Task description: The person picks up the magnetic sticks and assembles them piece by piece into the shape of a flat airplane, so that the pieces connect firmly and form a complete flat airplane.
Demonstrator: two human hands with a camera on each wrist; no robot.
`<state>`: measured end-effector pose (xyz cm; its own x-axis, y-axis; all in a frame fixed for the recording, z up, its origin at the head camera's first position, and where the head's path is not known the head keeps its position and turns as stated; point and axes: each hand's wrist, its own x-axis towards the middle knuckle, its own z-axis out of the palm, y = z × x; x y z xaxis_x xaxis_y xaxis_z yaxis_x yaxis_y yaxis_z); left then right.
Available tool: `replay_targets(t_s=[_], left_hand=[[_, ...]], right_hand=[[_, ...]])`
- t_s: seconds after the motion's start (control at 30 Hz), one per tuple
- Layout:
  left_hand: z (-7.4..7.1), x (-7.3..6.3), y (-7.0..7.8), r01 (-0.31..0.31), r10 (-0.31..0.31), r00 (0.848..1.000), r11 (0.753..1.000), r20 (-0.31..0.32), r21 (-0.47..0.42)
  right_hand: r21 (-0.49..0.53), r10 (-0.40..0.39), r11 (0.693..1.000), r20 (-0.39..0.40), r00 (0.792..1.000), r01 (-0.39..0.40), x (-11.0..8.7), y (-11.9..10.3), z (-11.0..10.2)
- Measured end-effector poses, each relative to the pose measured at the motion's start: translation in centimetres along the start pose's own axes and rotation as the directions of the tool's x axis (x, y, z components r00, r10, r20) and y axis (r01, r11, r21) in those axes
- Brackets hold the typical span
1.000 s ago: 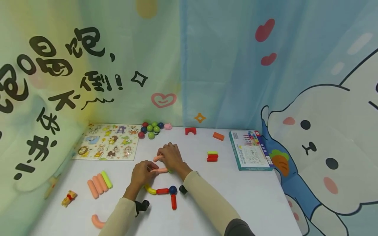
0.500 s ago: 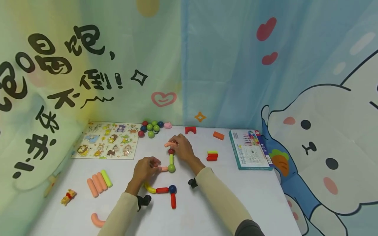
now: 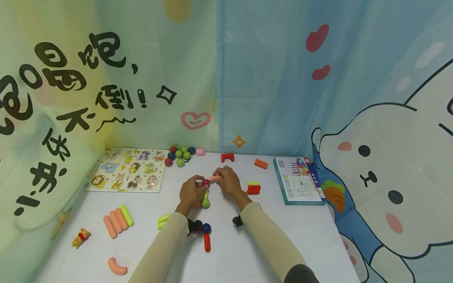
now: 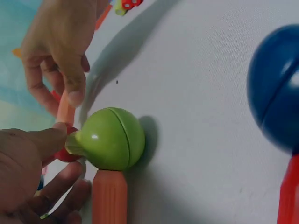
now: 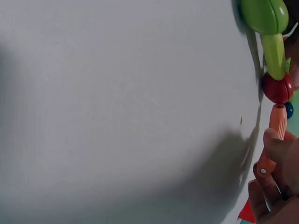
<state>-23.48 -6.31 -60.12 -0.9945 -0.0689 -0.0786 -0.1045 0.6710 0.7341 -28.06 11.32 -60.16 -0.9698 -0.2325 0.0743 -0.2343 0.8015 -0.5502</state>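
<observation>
Pinching one red ball (image 3: 206,182), the left hand (image 3: 191,192) seems to steady it; the right hand (image 3: 228,181) grips one peach stick (image 5: 278,120) end-on to it, apparently for alignment. On the red ball's near side sits one green ball (image 3: 205,203); well left lie three more peach sticks (image 3: 115,221) and one lime stick (image 3: 127,215).

1. I see a white tabletop (image 3: 283,243) carrying everything.
2. Far left lies an animal-picture board (image 3: 122,169), beside clustered red, blue and green balls (image 3: 179,154) and a pink piece (image 3: 200,151).
3. Far right: a red arch (image 3: 227,157), an orange block (image 3: 261,164), lime and red pieces (image 3: 253,188), a flat box (image 3: 299,182).
4. Near left: peach rods (image 3: 115,221) beside a lime rod (image 3: 127,215), a bear figure (image 3: 81,238), a curved peach piece (image 3: 117,267).
5. Near the middle: a blue ball (image 3: 207,228) touching a red rod (image 3: 207,242).
</observation>
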Motion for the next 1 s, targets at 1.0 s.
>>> replay_targets(t_s=[1.0], left_hand=[[0.0, 0.2, -0.5, 0.099, -0.1, 0.995, 0.995, -0.025, -0.033]], right_hand=[[-0.223, -0.13, 0.958, 0.219, 0.967, 0.179, 4.7, -5.6, 0.4]])
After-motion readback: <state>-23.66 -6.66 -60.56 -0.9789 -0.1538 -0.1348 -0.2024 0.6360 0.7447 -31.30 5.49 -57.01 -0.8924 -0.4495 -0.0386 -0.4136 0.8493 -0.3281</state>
